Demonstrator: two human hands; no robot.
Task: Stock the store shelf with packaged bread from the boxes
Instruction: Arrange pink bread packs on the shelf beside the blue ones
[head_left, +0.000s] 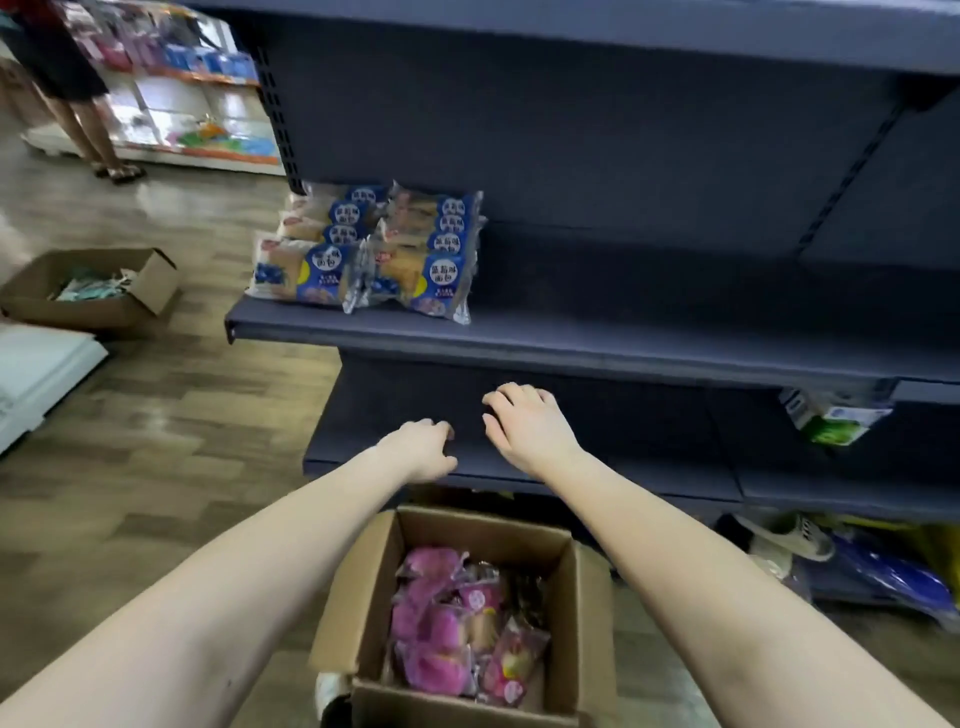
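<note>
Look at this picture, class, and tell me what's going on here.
A person is stocking a store shelf with bread. The left hand and right hand hold nothing and reach out by the lower shelf, above an open box of pink packs on the floor. Blue packs sit in two rows at the left end of the shelf above. A second box stands open on the floor to the left.

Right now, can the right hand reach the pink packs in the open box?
Probably yes. The right hand is empty by the lower shelf; the box sits below it, flaps open, nothing covering the pink packs.
</note>
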